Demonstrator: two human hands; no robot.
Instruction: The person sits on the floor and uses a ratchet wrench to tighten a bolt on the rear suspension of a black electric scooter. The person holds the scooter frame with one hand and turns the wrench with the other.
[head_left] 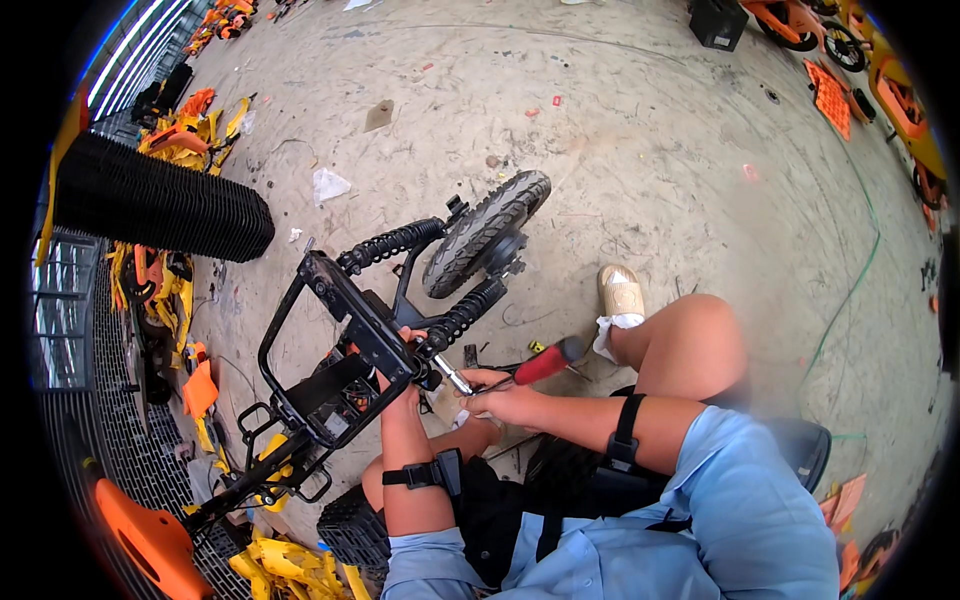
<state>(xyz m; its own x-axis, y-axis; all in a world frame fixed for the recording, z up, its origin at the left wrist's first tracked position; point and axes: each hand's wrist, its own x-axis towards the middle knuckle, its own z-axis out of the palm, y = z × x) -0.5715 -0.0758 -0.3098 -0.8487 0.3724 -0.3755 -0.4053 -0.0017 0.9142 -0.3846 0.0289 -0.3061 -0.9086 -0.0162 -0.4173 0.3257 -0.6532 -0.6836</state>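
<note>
The person wore a light blue short-sleeved shirt (700, 510) and dark shorts (500, 510). A black strap (625, 432) circled the right forearm, and a second black strap with a small black box (430, 472) circled the left forearm. Both hands were bare. One foot wore a tan slip-on sandal (620, 292).

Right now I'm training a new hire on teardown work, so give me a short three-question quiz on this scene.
1. True or false: the left hand grips the black frame.
2. Which tool is in the right hand? A) hammer B) red-handled screwdriver C) saw
3. What colour is the tyre of the wheel past the coil springs?

Key: 1 true; 2 B; 3 black.
</note>
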